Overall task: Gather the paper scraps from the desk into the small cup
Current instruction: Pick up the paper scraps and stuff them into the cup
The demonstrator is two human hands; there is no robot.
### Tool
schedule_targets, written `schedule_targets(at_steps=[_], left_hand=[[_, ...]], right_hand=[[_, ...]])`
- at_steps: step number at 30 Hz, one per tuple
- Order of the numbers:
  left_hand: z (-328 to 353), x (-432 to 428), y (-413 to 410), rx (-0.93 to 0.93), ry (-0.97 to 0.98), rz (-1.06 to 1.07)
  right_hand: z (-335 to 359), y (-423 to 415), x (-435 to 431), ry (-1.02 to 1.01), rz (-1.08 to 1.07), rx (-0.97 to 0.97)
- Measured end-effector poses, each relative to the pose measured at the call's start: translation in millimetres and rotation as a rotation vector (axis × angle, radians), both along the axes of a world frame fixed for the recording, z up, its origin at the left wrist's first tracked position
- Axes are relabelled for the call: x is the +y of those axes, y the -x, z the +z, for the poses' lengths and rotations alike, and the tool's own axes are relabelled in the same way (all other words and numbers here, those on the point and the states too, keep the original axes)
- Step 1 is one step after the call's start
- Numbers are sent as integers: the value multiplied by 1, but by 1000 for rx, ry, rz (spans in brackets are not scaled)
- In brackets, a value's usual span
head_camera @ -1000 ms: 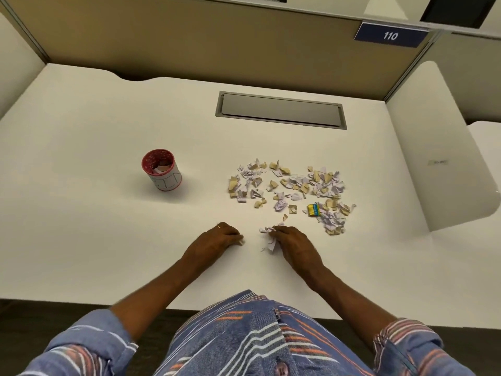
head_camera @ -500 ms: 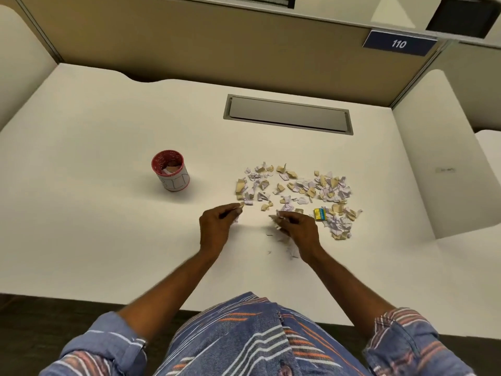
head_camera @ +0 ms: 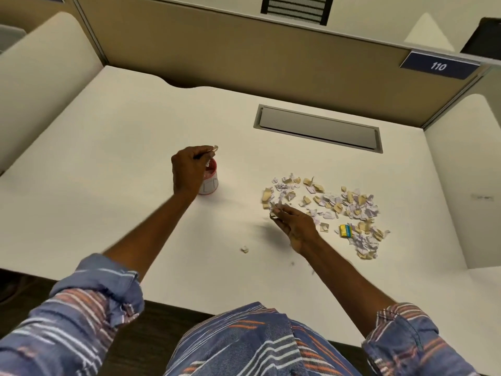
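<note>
A small red-rimmed cup (head_camera: 211, 178) stands on the white desk (head_camera: 108, 185), half hidden behind my left hand (head_camera: 189, 169). That hand hovers over the cup's mouth, its fingertips pinched on a paper scrap (head_camera: 215, 149). A spread of white and tan paper scraps (head_camera: 339, 204) lies to the right. My right hand (head_camera: 294, 223) rests at the pile's near left edge, fingers closed on a few scraps. One loose scrap (head_camera: 244, 249) lies alone nearer to me.
A small yellow and blue object (head_camera: 346, 230) sits among the scraps. A grey cable hatch (head_camera: 318, 128) is set into the desk behind the pile. Partition walls close off the back and both sides; a sign reads 110 (head_camera: 437, 66).
My left hand has travelled from the desk's near middle up and left to the cup, carrying a scrap. My right hand moved up to the pile's edge and dropped one scrap behind it.
</note>
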State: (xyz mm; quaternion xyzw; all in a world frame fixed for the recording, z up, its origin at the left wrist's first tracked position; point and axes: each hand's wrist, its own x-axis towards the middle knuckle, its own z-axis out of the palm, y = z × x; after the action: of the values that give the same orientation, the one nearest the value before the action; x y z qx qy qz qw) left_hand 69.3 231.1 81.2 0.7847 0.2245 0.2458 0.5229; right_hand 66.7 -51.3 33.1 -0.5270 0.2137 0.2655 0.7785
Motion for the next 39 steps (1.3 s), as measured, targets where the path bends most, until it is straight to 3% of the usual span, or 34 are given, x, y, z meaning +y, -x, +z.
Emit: schedule_targets(at_steps=[6,18,24,30,39], left_hand=[[-16,21,-4,124,-122,-106],[-14,35,-3,144,-186,-163],[-12,33,7,96,-133,-135],[-7,32,18,41,-96,-124],[-12,54,19,44,-186,-145]], right_hand=[[20,-8,39,3,82,-85],[50,-42,118,123,214,-277],[62,-53,167,322,326,-439],[67,-59,208,680,476,-660],[65,-58,226,790,547,-724]])
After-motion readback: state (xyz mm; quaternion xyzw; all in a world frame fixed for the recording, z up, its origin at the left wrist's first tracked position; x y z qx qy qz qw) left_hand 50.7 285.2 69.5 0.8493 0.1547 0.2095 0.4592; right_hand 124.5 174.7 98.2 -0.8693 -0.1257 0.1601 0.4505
